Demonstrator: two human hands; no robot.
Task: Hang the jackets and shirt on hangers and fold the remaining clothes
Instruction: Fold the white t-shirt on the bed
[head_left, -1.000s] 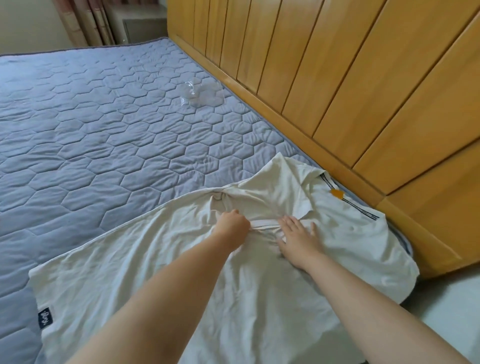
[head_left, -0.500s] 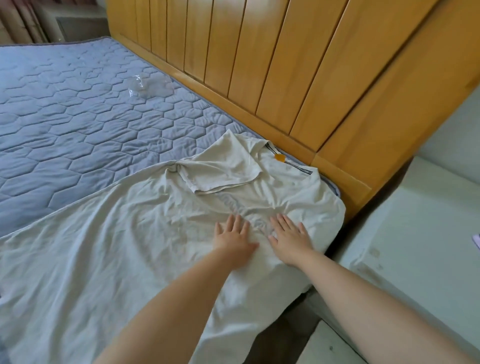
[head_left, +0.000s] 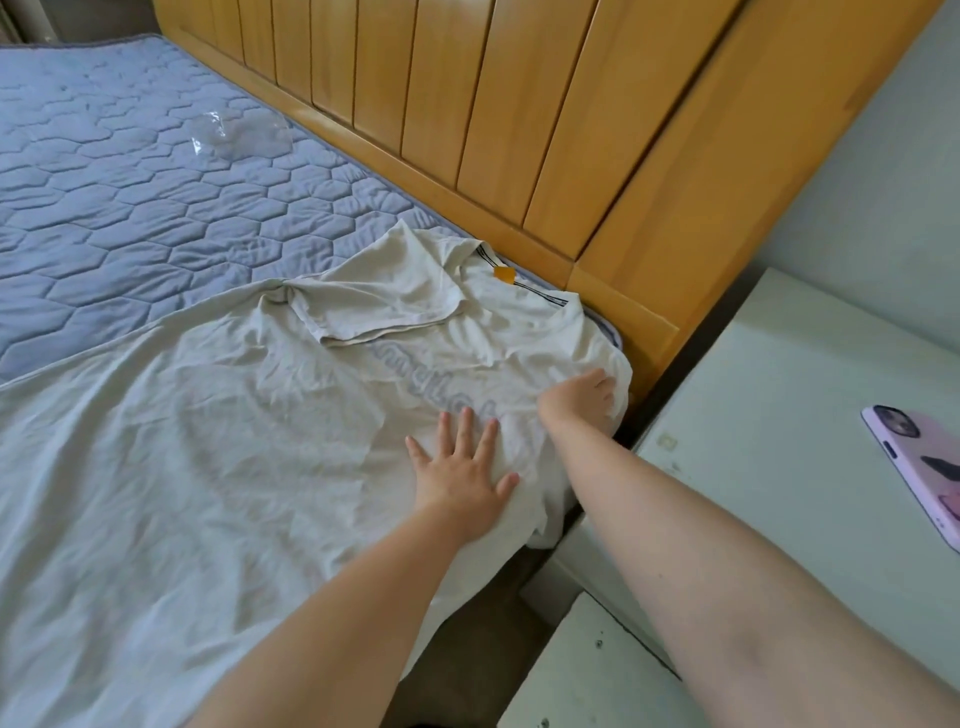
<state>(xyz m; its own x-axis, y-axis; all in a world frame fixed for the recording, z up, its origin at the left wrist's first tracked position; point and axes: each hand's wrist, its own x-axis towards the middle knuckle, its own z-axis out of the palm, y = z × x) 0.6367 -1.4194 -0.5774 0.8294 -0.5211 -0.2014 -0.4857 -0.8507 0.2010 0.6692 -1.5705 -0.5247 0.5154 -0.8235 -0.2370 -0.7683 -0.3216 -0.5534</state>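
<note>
— Since the T-shirt (head_left: 234, 441) is thin, limp cotton, how is it expected to handle?

— Little weight is to be reckoned with, and no stiffness. It is likely to sag and crease wherever it is lifted, though nothing about it is fragile. It is spread over the near right part of the mattress (head_left: 130, 208), with its right edge hung over the bed's side.

— Where should hold be taken?

— The shoulder and the side edge are judged best, pinched at two points so that a straight fold line is kept.

— How are the hands placed?

— The left hand (head_left: 460, 467) is laid flat on the cloth, fingers straight and spread, nothing gripped. Just right of it and a little farther, the right hand (head_left: 582, 397) is set at the shirt's edge by the bed's corner. Its fingers are bent onto the fabric, but whether cloth is pinched cannot be told.

— And farther off?

— One sleeve (head_left: 374, 306) is folded in over the body. The neckline (head_left: 519, 286) is turned toward the headboard (head_left: 467, 104), and a clear plastic bag (head_left: 239, 137) is seen on the far mattress.
</note>
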